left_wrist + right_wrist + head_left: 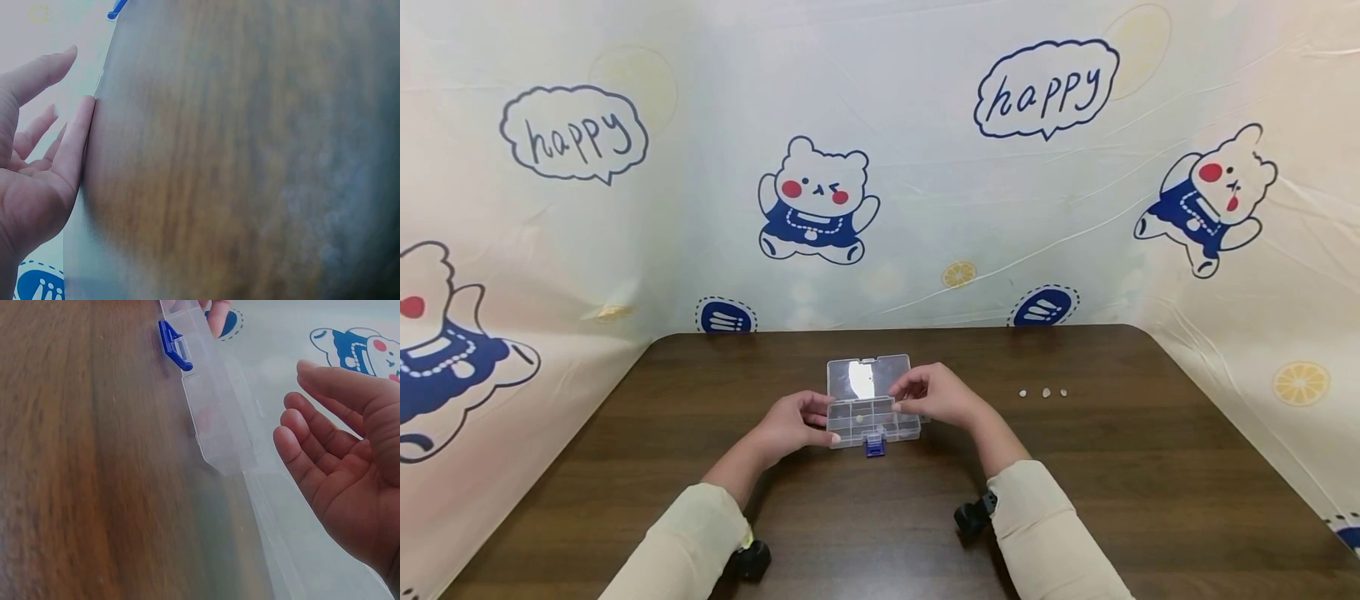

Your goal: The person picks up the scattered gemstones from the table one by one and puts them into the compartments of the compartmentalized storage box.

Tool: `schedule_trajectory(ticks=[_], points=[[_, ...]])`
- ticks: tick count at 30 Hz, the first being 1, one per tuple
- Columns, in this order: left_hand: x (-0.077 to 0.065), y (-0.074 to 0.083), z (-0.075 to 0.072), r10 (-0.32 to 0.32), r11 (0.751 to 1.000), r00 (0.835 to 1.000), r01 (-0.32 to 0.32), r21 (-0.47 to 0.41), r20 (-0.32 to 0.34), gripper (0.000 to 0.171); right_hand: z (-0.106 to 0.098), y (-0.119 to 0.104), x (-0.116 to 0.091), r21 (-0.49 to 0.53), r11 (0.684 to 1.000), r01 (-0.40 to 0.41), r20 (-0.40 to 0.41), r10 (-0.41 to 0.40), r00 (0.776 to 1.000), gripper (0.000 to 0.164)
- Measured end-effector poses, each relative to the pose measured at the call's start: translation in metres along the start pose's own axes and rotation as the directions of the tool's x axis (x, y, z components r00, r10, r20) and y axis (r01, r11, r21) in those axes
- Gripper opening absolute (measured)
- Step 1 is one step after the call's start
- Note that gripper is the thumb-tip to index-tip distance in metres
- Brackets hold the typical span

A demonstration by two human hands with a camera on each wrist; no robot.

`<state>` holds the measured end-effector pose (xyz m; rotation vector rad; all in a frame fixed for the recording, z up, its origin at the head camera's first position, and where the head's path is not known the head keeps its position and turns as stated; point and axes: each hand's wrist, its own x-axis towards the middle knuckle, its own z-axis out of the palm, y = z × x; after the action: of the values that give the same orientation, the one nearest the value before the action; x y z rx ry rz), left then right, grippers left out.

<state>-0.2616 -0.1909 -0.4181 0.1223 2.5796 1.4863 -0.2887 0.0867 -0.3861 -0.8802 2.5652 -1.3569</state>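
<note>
A clear plastic compartment box (853,437) stands on the table with its lid (842,379) raised at the back. A blue latch (875,446) sits at its front, and one small pale pebble-like piece (860,419) lies in a compartment. My left hand (790,429) holds the box's left end, thumb at the front corner and fingers farther back. Over the right rear compartments is my right hand (936,393), thumb and fingertips close to the box's rim. In the right wrist view nothing shows in the right hand (356,444); its thumb partly hides the index finger.
Three small whitish pieces lie in a row on the table to the right: a left one (1022,393), a middle one (1046,393) and a right one (1063,392). A printed cloth (910,250) hangs behind the brown wooden table (865,533).
</note>
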Motion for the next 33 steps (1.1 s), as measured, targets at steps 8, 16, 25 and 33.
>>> schedule_trajectory(ticks=[8, 16, 25, 33], points=[[0.001, -0.002, 0.000, -0.001, 1.000, 1.000, 0.001, -0.006, -0.001, 0.059, -0.002, -0.001, -0.006, 0.009, 0.999, 0.032, -0.015, -0.032, 0.999, 0.018], [0.000, 0.000, 0.001, 0.007, 1.000, 1.000, -0.007, -0.013, -0.006, 0.060, -0.006, -0.004, -0.013, 0.020, 0.999, 0.050, -0.021, -0.049, 0.999, 0.017], [0.000, 0.001, 0.000, -0.001, 1.000, 1.000, 0.001, -0.021, 0.002, 0.059, -0.012, -0.006, -0.019, 0.013, 0.999, 0.039, -0.039, -0.039, 0.998, 0.019], [-0.001, 0.001, 0.001, 0.001, 1.000, 1.000, -0.001, -0.019, -0.004, 0.060, -0.018, -0.005, -0.027, 0.019, 0.999, 0.036, -0.056, -0.035, 0.998, 0.022]])
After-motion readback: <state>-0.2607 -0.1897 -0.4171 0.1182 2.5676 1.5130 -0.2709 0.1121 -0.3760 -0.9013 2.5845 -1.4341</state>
